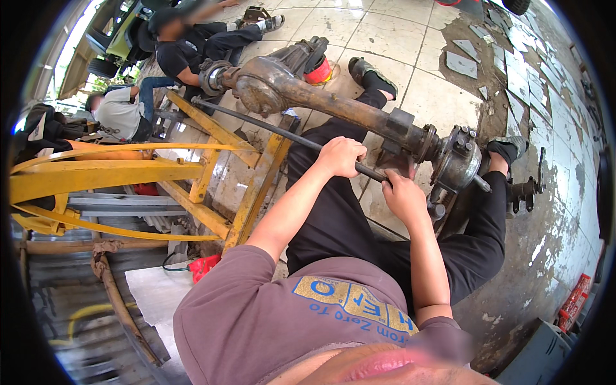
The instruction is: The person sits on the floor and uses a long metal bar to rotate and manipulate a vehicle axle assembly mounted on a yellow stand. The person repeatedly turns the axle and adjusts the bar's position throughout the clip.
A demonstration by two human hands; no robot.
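Note:
A long dark metal rod [273, 129] slants across in front of me, from the yellow frame at the left to my hands. My left hand [341, 156] is wrapped round it, knuckles up, not far from its near end. At that near end my right hand [405, 194] is closed with its fingers on the rod; its palm side is hidden. Just beyond lies a rusty vehicle axle housing [346, 108], with a round bulge at its left. A greasy steel hub [457, 159] with studs sits at its right end, close to my right hand.
A yellow metal frame [102, 179] fills the left side. Two people [186, 58] sit on the floor at upper left. A red container [317, 72] stands behind the axle. Broken tiles [462, 64] lie at upper right, and a grey box [532, 356] at lower right.

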